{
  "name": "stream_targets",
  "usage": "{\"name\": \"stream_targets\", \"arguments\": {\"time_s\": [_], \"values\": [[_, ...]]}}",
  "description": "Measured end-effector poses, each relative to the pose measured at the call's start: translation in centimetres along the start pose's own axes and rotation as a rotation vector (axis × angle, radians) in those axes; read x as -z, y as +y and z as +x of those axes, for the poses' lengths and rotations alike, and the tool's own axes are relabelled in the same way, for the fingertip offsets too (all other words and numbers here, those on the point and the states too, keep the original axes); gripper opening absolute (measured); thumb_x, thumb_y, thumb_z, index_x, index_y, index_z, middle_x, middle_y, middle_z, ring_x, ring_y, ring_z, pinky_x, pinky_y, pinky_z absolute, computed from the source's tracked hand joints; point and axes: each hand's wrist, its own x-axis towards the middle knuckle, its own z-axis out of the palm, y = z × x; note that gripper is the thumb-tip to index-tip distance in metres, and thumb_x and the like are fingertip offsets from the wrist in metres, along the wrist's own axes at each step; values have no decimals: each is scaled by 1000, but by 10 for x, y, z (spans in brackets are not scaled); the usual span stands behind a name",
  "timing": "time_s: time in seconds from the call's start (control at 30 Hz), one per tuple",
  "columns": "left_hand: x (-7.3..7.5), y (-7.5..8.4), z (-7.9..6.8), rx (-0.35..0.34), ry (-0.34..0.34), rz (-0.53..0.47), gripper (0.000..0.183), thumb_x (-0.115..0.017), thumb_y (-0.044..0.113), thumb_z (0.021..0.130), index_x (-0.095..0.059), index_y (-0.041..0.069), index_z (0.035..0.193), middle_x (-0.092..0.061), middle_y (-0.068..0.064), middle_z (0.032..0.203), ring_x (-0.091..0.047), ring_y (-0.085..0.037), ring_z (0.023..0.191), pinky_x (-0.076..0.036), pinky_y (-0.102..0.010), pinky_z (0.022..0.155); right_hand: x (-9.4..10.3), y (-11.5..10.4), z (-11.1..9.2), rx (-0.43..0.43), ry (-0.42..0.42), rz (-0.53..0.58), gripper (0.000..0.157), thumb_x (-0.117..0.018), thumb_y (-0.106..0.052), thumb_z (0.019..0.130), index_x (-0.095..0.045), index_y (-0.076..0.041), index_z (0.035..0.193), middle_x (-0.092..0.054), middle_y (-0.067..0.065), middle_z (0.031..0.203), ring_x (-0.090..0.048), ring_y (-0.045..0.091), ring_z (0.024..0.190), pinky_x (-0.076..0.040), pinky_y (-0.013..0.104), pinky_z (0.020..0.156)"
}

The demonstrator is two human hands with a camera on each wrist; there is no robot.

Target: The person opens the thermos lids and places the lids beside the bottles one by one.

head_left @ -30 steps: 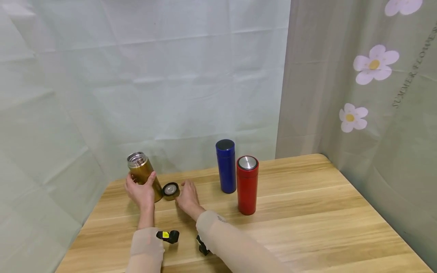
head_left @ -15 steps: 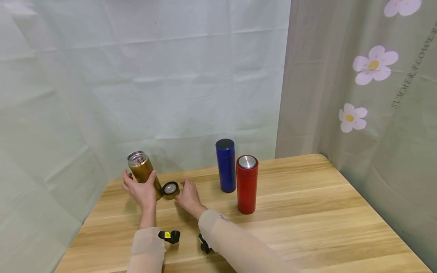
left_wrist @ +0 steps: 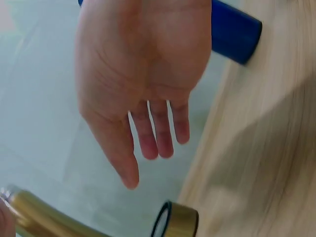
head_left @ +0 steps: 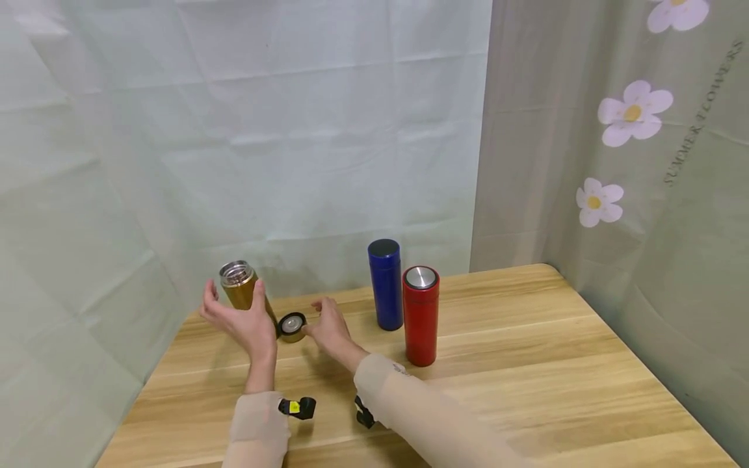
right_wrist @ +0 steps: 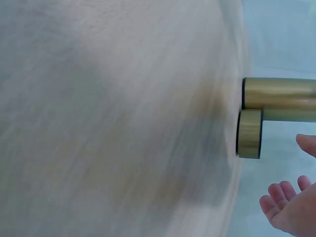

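A gold thermos bottle point(head_left: 239, 294) without its lid stands at the table's far left, its steel mouth facing up. My left hand point(head_left: 248, 325) is in front of it, fingers and thumb spread apart, hiding its lower part. Beside the bottle's base, the gold lid point(head_left: 292, 329) lies with its inner side up. My right hand point(head_left: 330, 328) hovers just right of the lid, fingers loosely extended. In the left wrist view, the right hand point(left_wrist: 145, 64) shows its palm and holds nothing. The right wrist view has the bottle point(right_wrist: 281, 94), the lid point(right_wrist: 249, 134) and right-hand fingers point(right_wrist: 279, 195).
A blue thermos bottle point(head_left: 385, 289) with a black lid top stands right of the hands. Close in front of it is a red thermos bottle point(head_left: 421, 325) with a silver top. The wooden table point(head_left: 515, 377) ends at a pale curtain point(head_left: 328, 162) behind.
My left hand has let go of the gold bottle and drawn back from it with fingers spread. The right hand has lifted slightly and moved right, away from the lid.
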Motion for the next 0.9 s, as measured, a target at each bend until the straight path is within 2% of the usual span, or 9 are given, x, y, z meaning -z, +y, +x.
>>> {"name": "stream_targets", "arguments": {"time_s": [0.1, 0.2, 0.4, 0.53, 0.73, 0.9], "values": [[-3, 11, -3, -15, -29, -15, 76, -85, 27, 89, -42, 18, 152, -37, -4, 150, -35, -16, 140, -27, -37, 119, 6, -4, -2, 16, -3, 11, 50, -82, -6, 89, -59, -8, 134, -60, 8, 127, -61, 31, 118, -53, 39, 95], [-5, 18, -8, -1, -70, -31, 75, -84, 25, 90, -43, 17, 153, -37, -5, 150, -36, -22, 140, -32, -43, 118, 11, -6, -4, 41, -6, 14, 51, -82, -6, 89, -59, -8, 135, -60, 8, 127, -60, 32, 121, -52, 39, 97], [-6, 30, -17, 10, -154, -77, 67, -82, 20, 92, -47, 11, 148, -38, -8, 145, -40, -29, 137, -37, -52, 111, 23, -7, -10, 93, -36, -11, 54, -81, -10, 92, -57, -9, 140, -59, 7, 135, -58, 28, 125, -50, 39, 102], [-8, 32, -21, -27, -203, -91, 60, -80, 23, 94, -50, 6, 144, -40, -9, 143, -40, -29, 138, -35, -52, 113, 33, -5, -12, 152, -19, -51, 53, -81, -11, 92, -57, -9, 139, -58, 7, 135, -57, 29, 127, -50, 38, 104], [-9, 30, -27, -45, -225, -39, 59, -77, 31, 96, -53, 4, 143, -44, -11, 143, -41, -26, 139, -30, -51, 118, 48, -2, -16, 232, -1, -66, 52, -82, -10, 90, -58, -6, 136, -59, 13, 134, -58, 32, 125, -50, 38, 104], [-10, 29, -29, -54, -258, -48, 54, -75, 27, 98, -53, 3, 142, -42, -13, 143, -41, -23, 138, -31, -53, 117, 59, -3, -22, 270, -9, -62, 51, -80, -10, 92, -57, -3, 137, -59, 15, 134, -58, 32, 123, -50, 38, 103]]}}
